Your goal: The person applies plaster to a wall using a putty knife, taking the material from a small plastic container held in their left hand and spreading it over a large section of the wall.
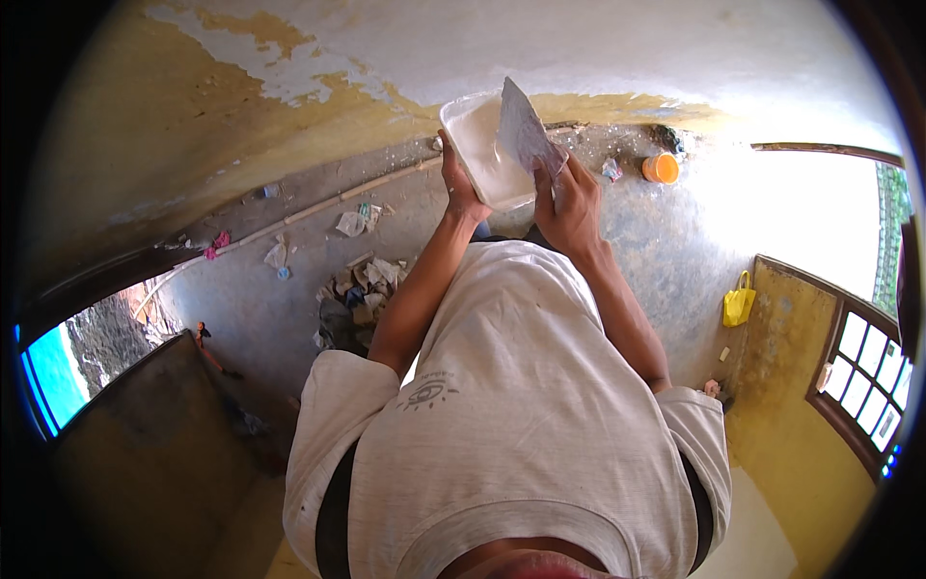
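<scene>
My left hand (459, 191) is closed round the left side of a white rectangular tub (512, 203). Creamy white filler (477, 133) lies inside it. My right hand (573, 207) grips a broad putty knife (522, 125), its grey blade smeared with white. The blade stands tilted over the tub's right side and covers part of the filler. Whether its lower edge touches the filler, I cannot tell. Both hands are in front of me, close to the wall.
Ahead rises a wall (280, 63) with peeling yellow paint and white patches. A long pole (323, 205) lies along its foot. On the floor are an orange bucket (661, 169), a heap of rubbish (357, 299) and a yellow bag (739, 301). A barred window (863, 372) is at right.
</scene>
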A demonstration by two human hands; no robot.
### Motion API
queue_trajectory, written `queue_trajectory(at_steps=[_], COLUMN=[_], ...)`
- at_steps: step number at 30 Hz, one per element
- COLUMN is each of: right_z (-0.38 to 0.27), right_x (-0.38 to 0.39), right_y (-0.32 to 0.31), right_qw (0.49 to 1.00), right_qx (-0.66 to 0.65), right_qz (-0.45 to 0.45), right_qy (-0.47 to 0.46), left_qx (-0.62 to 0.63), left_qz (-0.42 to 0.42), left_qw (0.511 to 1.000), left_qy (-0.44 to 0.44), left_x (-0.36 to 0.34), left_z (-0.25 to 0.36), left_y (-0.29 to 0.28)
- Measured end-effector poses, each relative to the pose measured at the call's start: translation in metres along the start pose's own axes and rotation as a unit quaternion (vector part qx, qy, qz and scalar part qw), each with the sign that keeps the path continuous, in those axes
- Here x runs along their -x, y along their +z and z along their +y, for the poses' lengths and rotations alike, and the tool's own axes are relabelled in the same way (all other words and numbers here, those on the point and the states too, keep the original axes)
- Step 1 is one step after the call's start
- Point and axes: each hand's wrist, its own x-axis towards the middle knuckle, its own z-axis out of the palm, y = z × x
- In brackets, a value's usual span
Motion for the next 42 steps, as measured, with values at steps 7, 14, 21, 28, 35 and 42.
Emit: queue_trajectory(at_steps=[7, 14, 21, 28, 35, 42], right_z=[0.007, 0.009, 0.004, 0.013, -0.003, 0.008], right_x=[0.004, 0.014, 0.018, 0.016, 0.018, -0.001], right_y=[-0.002, 0.01, 0.006, -0.003, 0.016, -0.007], right_qw=[0.998, 0.991, 0.978, 0.994, 0.989, 0.993], right_qx=[0.043, 0.09, 0.141, 0.041, 0.09, -0.089], right_qz=[-0.055, -0.077, -0.147, -0.103, -0.117, -0.045], right_qy=[0.006, -0.06, -0.056, 0.006, -0.026, 0.056], left_qx=[0.021, -0.03, 0.017, 0.003, -0.031, 0.021], left_qz=[0.022, -0.023, 0.062, 0.052, 0.047, 0.006], left_qw=[1.0, 0.999, 0.998, 0.999, 0.998, 1.0], left_qy=[0.001, -0.002, 0.012, 0.005, 0.031, -0.007], left_x=[0.004, -0.005, 0.009, 0.009, 0.003, 0.001], left_z=[-0.003, -0.001, -0.005, 0.003, -0.002, 0.003], left_y=[0.004, -0.044, 0.0, 0.0, -0.003, 0.003])
